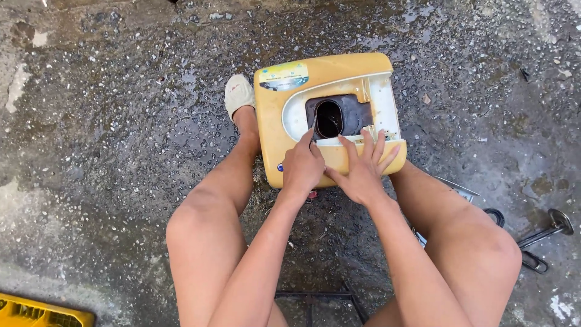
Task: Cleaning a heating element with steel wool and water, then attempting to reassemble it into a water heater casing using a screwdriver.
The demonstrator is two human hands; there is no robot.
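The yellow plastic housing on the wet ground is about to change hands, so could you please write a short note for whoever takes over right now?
Left hand: open, resting on the near edge of the yellow plastic housing, one finger pointing towards the dark oval opening.
Right hand: open, fingers spread flat on the white inner panel's lower edge.
The housing lies on the wet concrete ground between the person's legs, with a foot in a pale shoe beside it.
Done: the cavity is exposed.
Left: cannot be judged. Black metal tools lie to the right, untouched.
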